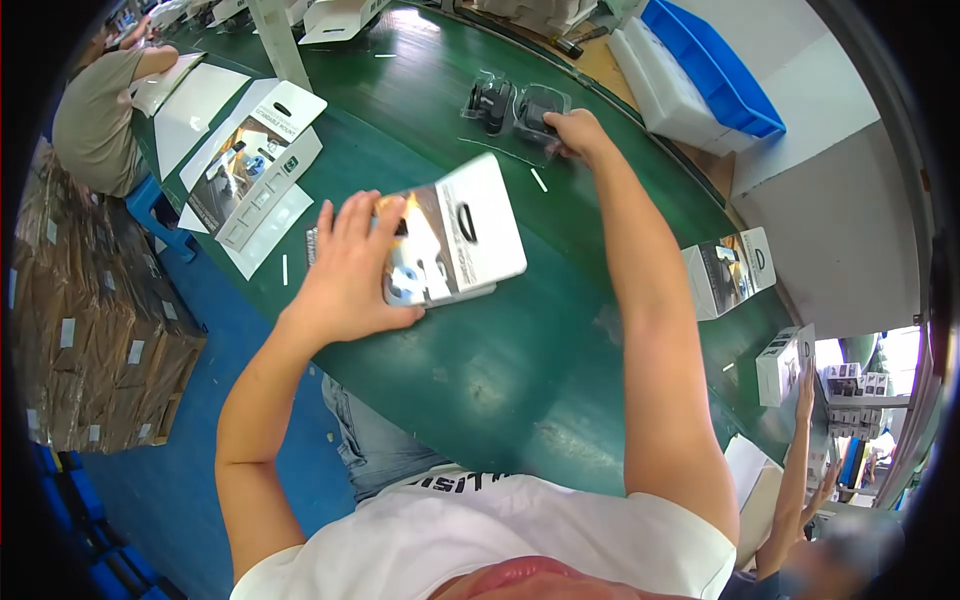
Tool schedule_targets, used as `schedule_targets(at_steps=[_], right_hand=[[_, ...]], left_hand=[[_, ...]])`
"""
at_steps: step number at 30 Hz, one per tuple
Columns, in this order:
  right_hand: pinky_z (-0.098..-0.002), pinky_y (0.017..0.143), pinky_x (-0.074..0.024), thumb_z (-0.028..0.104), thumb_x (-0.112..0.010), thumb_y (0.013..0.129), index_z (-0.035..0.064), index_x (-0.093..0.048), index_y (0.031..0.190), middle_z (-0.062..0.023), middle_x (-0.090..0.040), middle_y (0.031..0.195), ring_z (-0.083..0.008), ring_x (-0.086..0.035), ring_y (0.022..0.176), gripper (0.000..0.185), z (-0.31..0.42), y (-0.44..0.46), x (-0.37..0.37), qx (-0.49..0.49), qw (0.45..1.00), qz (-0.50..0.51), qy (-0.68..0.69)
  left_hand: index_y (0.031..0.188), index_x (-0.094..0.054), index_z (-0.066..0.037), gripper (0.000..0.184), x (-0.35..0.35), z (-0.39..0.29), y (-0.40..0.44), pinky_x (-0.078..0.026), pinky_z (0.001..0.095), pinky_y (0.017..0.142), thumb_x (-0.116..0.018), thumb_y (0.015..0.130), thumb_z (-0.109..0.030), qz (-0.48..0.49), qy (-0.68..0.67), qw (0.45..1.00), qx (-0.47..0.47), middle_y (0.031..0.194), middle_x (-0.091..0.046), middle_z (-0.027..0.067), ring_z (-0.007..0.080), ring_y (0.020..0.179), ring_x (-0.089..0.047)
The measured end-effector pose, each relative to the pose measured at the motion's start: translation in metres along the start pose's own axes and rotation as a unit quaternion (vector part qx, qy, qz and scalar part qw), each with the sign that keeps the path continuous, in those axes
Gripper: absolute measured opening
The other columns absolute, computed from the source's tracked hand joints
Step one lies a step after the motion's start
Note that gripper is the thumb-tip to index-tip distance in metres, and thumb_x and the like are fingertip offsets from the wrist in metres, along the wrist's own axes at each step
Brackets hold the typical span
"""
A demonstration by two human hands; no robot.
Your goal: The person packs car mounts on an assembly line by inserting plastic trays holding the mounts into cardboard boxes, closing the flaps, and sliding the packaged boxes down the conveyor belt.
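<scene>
Two arms outstretched, left hand clamped across printed box, right hand pinched on plastic pack.

A blue tray tops a white block near half past one. Brown cartons stand stacked at nine o'clock.

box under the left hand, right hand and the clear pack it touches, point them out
Box (425,240): head view, printed front panel.
Right hand (577,132): head view, its back.
Clear pack (536,103): head view, dark middle.
</scene>
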State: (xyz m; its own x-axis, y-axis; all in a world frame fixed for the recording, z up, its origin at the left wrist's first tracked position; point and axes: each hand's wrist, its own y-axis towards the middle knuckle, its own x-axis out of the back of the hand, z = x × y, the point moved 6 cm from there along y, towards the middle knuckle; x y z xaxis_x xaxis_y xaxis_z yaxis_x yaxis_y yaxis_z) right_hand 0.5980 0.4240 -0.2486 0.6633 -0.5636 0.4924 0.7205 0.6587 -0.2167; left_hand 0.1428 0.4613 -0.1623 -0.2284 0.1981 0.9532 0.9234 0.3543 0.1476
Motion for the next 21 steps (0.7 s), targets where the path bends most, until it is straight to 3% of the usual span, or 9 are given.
schedule_targets(at_steps=[3, 6, 9, 10, 15, 18, 19, 20, 21], right_hand=[[-0.0335, 0.046, -0.0524, 0.025, -0.069, 0.099, -0.0129, -0.074, 0.094, -0.0185, -0.075, 0.075, -0.0206, -0.068, 0.052, 0.038, 0.008, -0.068, -0.005, 0.008, 0.993, -0.018, 0.118], [-0.0344, 0.047, -0.0536, 0.021, -0.067, 0.099, -0.0133, -0.071, 0.095, -0.0185, -0.074, 0.076, -0.0205, -0.068, 0.053, 0.035, 0.001, -0.153, -0.014, 0.023, 0.974, -0.02, 0.223], [-0.0346, 0.049, -0.0553, 0.021, -0.066, 0.102, -0.0187, -0.048, 0.129, -0.0181, -0.073, 0.08, -0.0208, -0.068, 0.056, 0.052, -0.006, -0.223, -0.03, 0.02, 0.974, -0.071, 0.216], [-0.0342, 0.051, -0.0557, 0.023, -0.066, 0.103, -0.0183, -0.04, 0.136, -0.0181, -0.073, 0.081, -0.0202, -0.07, 0.059, 0.059, -0.004, -0.245, -0.036, 0.017, 0.984, -0.035, 0.174], [-0.0335, 0.054, -0.0555, 0.025, -0.066, 0.104, -0.0186, -0.041, 0.137, -0.0172, -0.073, 0.085, -0.018, -0.07, 0.063, 0.06, -0.009, -0.294, -0.055, 0.024, 0.983, 0.148, 0.106], [-0.0388, 0.066, -0.0609, 0.024, -0.069, 0.103, -0.0196, -0.042, 0.138, -0.0232, -0.076, 0.095, -0.027, -0.077, 0.078, 0.062, 0.003, -0.303, -0.067, 0.03, 0.964, 0.258, 0.061], [-0.0431, 0.085, -0.0623, 0.022, -0.072, 0.101, -0.0147, -0.054, 0.135, -0.0278, -0.076, 0.109, -0.0386, -0.078, 0.1, 0.054, -0.01, -0.298, -0.084, 0.298, 0.941, 0.159, -0.011], [-0.0443, 0.1, -0.0581, 0.021, -0.075, 0.097, -0.0054, -0.067, 0.132, -0.0278, -0.075, 0.122, -0.0456, -0.073, 0.117, 0.044, -0.014, -0.301, -0.09, 0.297, 0.923, 0.245, 0.012], [-0.0434, 0.101, -0.058, 0.02, -0.073, 0.098, -0.0006, -0.071, 0.131, -0.026, -0.075, 0.125, -0.0442, -0.073, 0.116, 0.039, -0.013, -0.299, -0.088, 0.289, 0.93, 0.226, -0.016]], left_hand=[[0.17, -0.029, -0.004, 0.13, 0.009, 0.02, 0.001, -0.012, 0.0638, 0.134, -0.093, 0.063, -0.043, -0.04, -0.043, 0.998, 0.035, 0.168, -0.037, 0.0283, 0.0465, 0.162, -0.03], [0.172, -0.026, -0.005, 0.13, 0.012, 0.035, 0.008, -0.011, 0.0624, 0.135, -0.092, 0.066, -0.041, -0.065, -0.05, 0.994, 0.069, 0.17, -0.035, 0.0276, 0.0463, 0.163, -0.029], [0.173, -0.026, -0.006, 0.13, 0.007, 0.035, 0.015, -0.01, 0.0614, 0.135, -0.092, 0.066, -0.041, -0.054, -0.051, 0.995, 0.069, 0.171, -0.036, 0.0263, 0.0463, 0.162, -0.031], [0.173, -0.026, -0.006, 0.131, 0.005, 0.032, 0.015, -0.01, 0.0613, 0.135, -0.092, 0.065, -0.042, -0.047, -0.042, 0.996, 0.069, 0.171, -0.036, 0.026, 0.0465, 0.162, -0.031], [0.169, -0.033, -0.004, 0.13, 0.003, 0.001, 0.004, -0.014, 0.0659, 0.133, -0.093, 0.061, -0.046, 0.017, -0.011, 0.998, -0.054, 0.165, -0.039, 0.0297, 0.0494, 0.157, -0.034], [0.17, -0.032, -0.006, 0.132, -0.009, -0.028, -0.006, -0.014, 0.0625, 0.135, -0.094, 0.059, -0.041, 0.077, 0.005, 0.988, -0.133, 0.166, -0.039, 0.0272, 0.0474, 0.16, -0.031], [0.169, -0.034, -0.006, 0.131, -0.015, -0.04, -0.008, -0.015, 0.0621, 0.135, -0.095, 0.058, -0.041, 0.079, 0.033, 0.989, -0.118, 0.165, -0.039, 0.0278, 0.0466, 0.16, -0.032], [0.169, -0.034, -0.006, 0.131, -0.015, -0.044, -0.008, -0.016, 0.0622, 0.135, -0.095, 0.058, -0.041, 0.077, 0.026, 0.991, -0.108, 0.165, -0.039, 0.0276, 0.0464, 0.16, -0.032], [0.169, -0.034, -0.006, 0.131, -0.015, -0.045, -0.006, -0.016, 0.0622, 0.135, -0.095, 0.059, -0.041, 0.071, 0.019, 0.992, -0.099, 0.165, -0.04, 0.0274, 0.0463, 0.16, -0.032]])
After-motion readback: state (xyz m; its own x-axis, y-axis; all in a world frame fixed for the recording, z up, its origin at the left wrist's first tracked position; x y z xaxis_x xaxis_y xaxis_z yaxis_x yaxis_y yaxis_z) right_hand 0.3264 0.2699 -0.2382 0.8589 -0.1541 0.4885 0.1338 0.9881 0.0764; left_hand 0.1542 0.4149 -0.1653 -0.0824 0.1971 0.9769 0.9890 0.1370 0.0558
